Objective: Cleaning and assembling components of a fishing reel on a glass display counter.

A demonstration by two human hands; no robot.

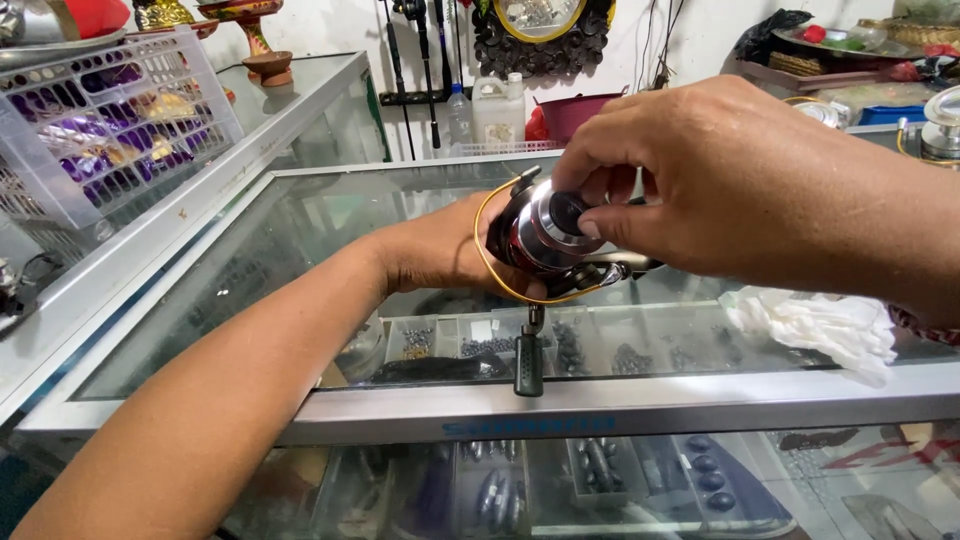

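Spinning reel, silver and black with a yellow band looped round it, is being held just above the glass tabletop of a display case. The left hand is cupping the reel body from behind, fingers curled around it. The right hand is coming over the top, thumb and fingertips pinching the dark round knob on the reel's front. The crank handle is hanging down, its grip close to the metal case edge. A crumpled white cloth is lying to the right on the glass. If the pinch is slipping, the knob could drop and roll off the glass; I cannot tell whether it is loosened. A weak left grip could let the reel strike the pane.
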